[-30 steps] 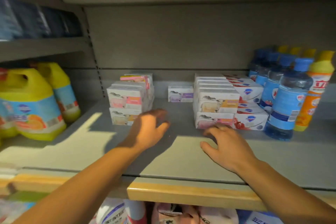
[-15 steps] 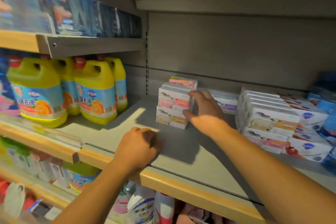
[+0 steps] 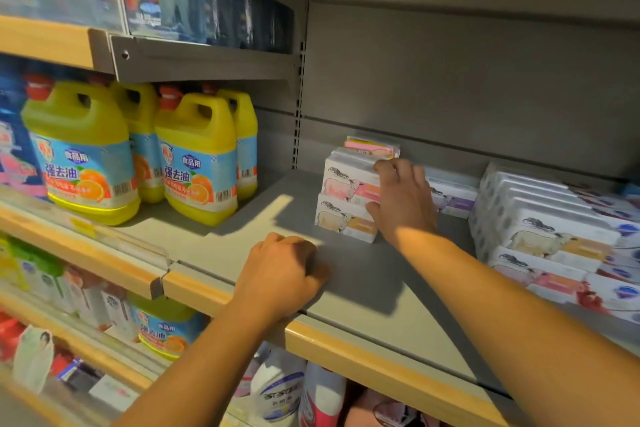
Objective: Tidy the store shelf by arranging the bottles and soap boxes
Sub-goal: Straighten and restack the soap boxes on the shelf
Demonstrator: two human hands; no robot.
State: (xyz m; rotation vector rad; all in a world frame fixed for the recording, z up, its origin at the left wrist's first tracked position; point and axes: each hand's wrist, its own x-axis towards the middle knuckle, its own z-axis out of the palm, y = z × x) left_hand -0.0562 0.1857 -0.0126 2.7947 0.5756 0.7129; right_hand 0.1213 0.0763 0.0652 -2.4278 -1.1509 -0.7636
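Observation:
A small stack of white soap boxes (image 3: 343,191) stands two high near the back of the grey shelf (image 3: 360,288), with a pink-topped box (image 3: 370,146) behind it. My right hand (image 3: 403,204) grips the stack's right end: fingers curl over the top edge of the upper box and the thumb presses its front. My left hand (image 3: 280,274) rests on the shelf near the front edge as a fist, holding nothing. A single purple-labelled soap box (image 3: 453,198) sits just right of my right hand. A larger block of soap boxes (image 3: 543,218) fills the right side.
Several yellow detergent jugs (image 3: 197,163) with red caps stand on the neighbouring shelf to the left. Packs in plastic wrap (image 3: 194,0) sit on the shelf above them. Bottles (image 3: 277,388) fill the shelf below. Bare shelf lies between the jugs and the small stack.
The view swung left, so the blue bottles left the frame. My right hand moved from the shelf front to the small soap stack and took hold of it. My left hand drew back and curled.

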